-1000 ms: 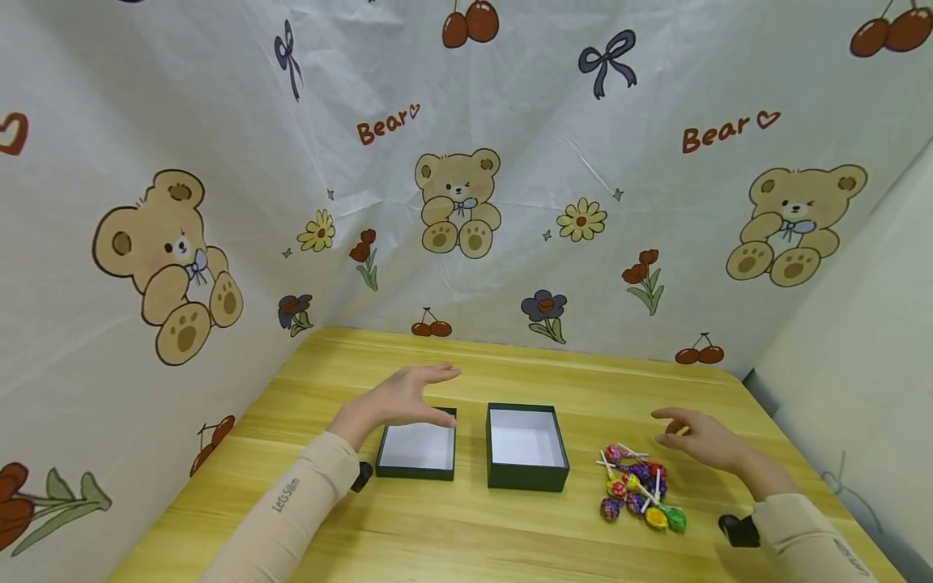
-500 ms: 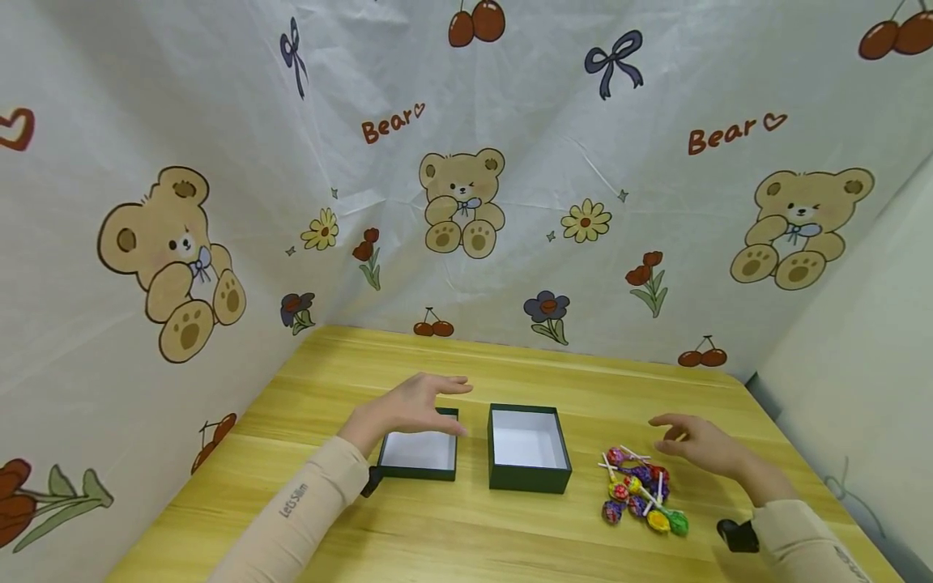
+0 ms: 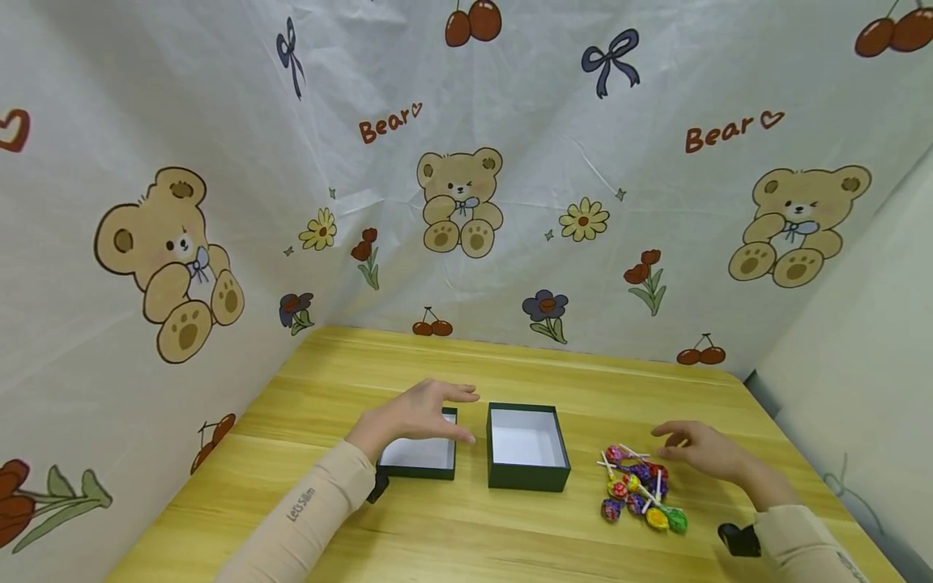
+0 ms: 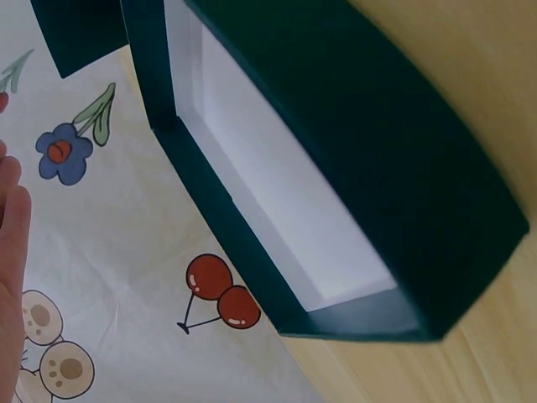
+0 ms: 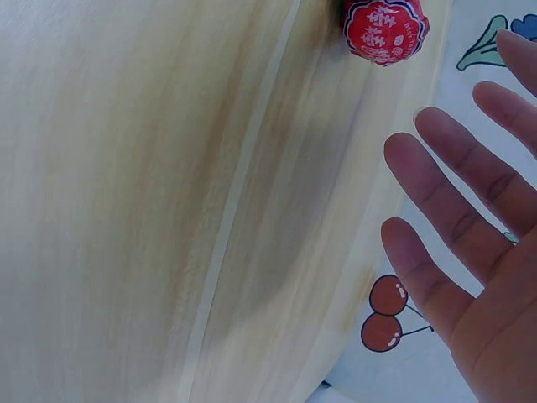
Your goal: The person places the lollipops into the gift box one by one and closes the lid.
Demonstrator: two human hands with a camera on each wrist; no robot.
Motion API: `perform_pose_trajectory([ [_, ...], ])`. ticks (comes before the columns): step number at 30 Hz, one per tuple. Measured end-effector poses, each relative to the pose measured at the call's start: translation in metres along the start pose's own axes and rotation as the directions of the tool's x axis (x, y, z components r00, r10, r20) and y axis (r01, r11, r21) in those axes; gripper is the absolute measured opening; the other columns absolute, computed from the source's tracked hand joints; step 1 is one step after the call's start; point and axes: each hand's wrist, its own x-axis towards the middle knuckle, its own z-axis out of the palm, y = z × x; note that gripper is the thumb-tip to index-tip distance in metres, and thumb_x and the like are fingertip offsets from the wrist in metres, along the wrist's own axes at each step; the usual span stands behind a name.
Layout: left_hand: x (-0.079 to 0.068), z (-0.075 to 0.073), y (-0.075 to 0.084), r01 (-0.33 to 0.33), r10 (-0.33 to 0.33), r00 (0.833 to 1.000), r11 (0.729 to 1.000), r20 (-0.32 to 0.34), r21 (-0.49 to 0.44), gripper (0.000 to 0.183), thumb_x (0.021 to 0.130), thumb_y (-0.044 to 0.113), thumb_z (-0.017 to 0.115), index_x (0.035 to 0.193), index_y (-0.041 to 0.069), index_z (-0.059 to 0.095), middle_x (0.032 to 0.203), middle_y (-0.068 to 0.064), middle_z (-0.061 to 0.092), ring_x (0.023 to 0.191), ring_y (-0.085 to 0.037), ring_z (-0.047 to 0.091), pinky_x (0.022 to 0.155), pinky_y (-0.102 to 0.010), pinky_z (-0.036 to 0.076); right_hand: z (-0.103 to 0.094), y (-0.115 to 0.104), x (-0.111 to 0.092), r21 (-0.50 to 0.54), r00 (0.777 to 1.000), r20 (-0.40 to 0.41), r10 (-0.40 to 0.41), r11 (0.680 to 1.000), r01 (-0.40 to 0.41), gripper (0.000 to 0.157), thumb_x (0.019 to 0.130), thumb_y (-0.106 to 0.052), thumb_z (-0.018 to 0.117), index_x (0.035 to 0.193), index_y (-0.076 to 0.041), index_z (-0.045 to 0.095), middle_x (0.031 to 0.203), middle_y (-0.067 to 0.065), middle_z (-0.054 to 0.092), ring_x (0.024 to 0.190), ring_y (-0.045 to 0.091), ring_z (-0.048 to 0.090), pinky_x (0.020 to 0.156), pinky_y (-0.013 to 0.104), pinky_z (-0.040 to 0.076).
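Observation:
My left hand (image 3: pixel 419 417) hovers above the shallow green lid (image 3: pixel 419 471), thumb and fingers spread apart with nothing between them. It hides part of the lid's white inside. Just right of its fingertips stands a deeper green box (image 3: pixel 528 476), its top uncovered and its inside white; the left wrist view shows the box (image 4: pixel 369 126) close up. My right hand (image 3: pixel 703 453) hangs above and right of a pile of lollipops (image 3: pixel 636 483) in colourful wrappers, holding nothing. In the right wrist view its fingers (image 5: pixel 440 180) are spread, and one red-wrapped lollipop (image 5: pixel 386 32) shows at the top.
All of this rests on a yellow wood-grain table (image 3: pixel 452 534). Behind it and on the left hangs a white sheet (image 3: pixel 510 97) printed with bears, flowers and cherries. A dark wrist camera (image 3: pixel 739 540) sits below the right sleeve, close to the lollipops.
My left hand has moved right and slightly down, from over the lid toward the deeper box. The right hand has sunk a little near the lollipops. The box, lid and lollipops stay put.

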Motion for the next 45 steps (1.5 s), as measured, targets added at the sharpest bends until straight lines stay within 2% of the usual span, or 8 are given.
perform_pose_trajectory([
  [15, 0.001, 0.008, 0.000, -0.031, 0.031, 0.999, 0.999, 0.009, 0.006, 0.072, 0.082, 0.045, 0.081, 0.141, 0.009, 0.059, 0.153, -0.009, 0.050, 0.140, -0.026, 0.048, 0.105, -0.038, 0.051, 0.004, 0.000, -0.002, -0.013, 0.997, 0.014, -0.069, 0.997, 0.069, 0.035, 0.096, -0.017, 0.066, 0.122, 0.007, 0.065, 0.110, 0.020, 0.068, 0.092, 0.017, 0.062, 0.070, 0.025, 0.051],
  [18, 0.001, 0.012, 0.000, -0.019, 0.020, 1.000, 1.000, 0.018, -0.006, 0.071, 0.082, 0.044, 0.081, 0.141, 0.010, 0.060, 0.153, -0.007, 0.050, 0.087, -0.017, 0.068, 0.071, -0.024, 0.053, 0.005, 0.000, 0.000, -0.005, 0.998, 0.028, -0.052, 0.999, 0.053, 0.035, 0.095, -0.017, 0.066, 0.122, 0.005, 0.066, 0.110, 0.018, 0.069, 0.092, 0.017, 0.062, 0.070, 0.024, 0.051],
  [22, 0.003, 0.017, 0.002, -0.016, 0.017, 1.000, 0.999, 0.025, -0.039, 0.069, 0.083, 0.041, 0.081, 0.141, 0.011, 0.060, 0.152, -0.005, 0.051, 0.044, -0.013, 0.023, 0.050, -0.021, 0.036, 0.008, 0.000, 0.002, 0.001, 0.998, 0.043, -0.048, 0.999, 0.048, 0.033, 0.095, -0.015, 0.066, 0.121, 0.006, 0.066, 0.108, 0.016, 0.069, 0.091, 0.015, 0.061, 0.069, 0.024, 0.051],
  [25, 0.004, 0.021, 0.002, -0.009, 0.010, 1.000, 1.000, 0.021, -0.027, 0.068, 0.083, 0.042, 0.081, 0.140, 0.012, 0.061, 0.151, -0.002, 0.053, 0.054, -0.010, 0.049, 0.064, -0.021, 0.044, 0.010, -0.001, 0.002, 0.014, 0.997, 0.049, -0.053, 0.999, 0.052, 0.032, 0.094, -0.014, 0.066, 0.119, 0.006, 0.066, 0.105, 0.013, 0.069, 0.089, 0.012, 0.060, 0.068, 0.023, 0.050],
  [27, 0.005, 0.023, 0.003, -0.001, 0.001, 1.000, 1.000, 0.021, -0.013, 0.067, 0.083, 0.044, 0.081, 0.140, 0.015, 0.061, 0.150, 0.001, 0.053, 0.087, -0.014, 0.066, 0.077, -0.024, 0.047, 0.011, -0.001, 0.002, 0.023, 0.997, 0.057, -0.059, 0.998, 0.058, 0.032, 0.094, -0.014, 0.065, 0.118, 0.006, 0.066, 0.104, 0.011, 0.068, 0.087, 0.011, 0.059, 0.068, 0.023, 0.050],
  [30, 0.006, 0.025, 0.003, 0.008, -0.008, 1.000, 1.000, 0.022, 0.007, 0.068, 0.082, 0.047, 0.080, 0.140, 0.018, 0.061, 0.150, 0.004, 0.053, 0.135, -0.020, 0.053, 0.088, -0.029, 0.048, 0.012, 0.000, 0.003, 0.031, 0.996, 0.066, -0.053, 0.998, 0.051, 0.031, 0.094, -0.014, 0.066, 0.117, 0.006, 0.067, 0.103, 0.010, 0.068, 0.087, 0.010, 0.059, 0.069, 0.023, 0.050],
  [42, 0.012, 0.025, 0.007, -0.030, 0.030, 0.999, 0.999, 0.022, 0.030, 0.066, 0.082, 0.049, 0.080, 0.138, 0.018, 0.063, 0.149, 0.003, 0.054, 0.137, -0.022, 0.052, 0.102, -0.034, 0.050, 0.014, -0.002, 0.005, 0.053, 0.995, 0.074, -0.062, 0.997, 0.058, 0.026, 0.093, -0.009, 0.066, 0.114, 0.007, 0.068, 0.098, 0.010, 0.069, 0.082, 0.007, 0.060, 0.066, 0.023, 0.051],
  [45, 0.013, 0.026, 0.008, -0.045, 0.044, 0.999, 0.998, 0.025, 0.042, 0.066, 0.082, 0.049, 0.080, 0.137, 0.017, 0.064, 0.149, 0.001, 0.054, 0.120, -0.024, 0.064, 0.097, -0.031, 0.050, 0.014, -0.002, 0.005, 0.062, 0.995, 0.076, -0.057, 0.997, 0.052, 0.025, 0.093, -0.008, 0.066, 0.113, 0.007, 0.068, 0.097, 0.009, 0.069, 0.081, 0.008, 0.060, 0.065, 0.023, 0.051],
])
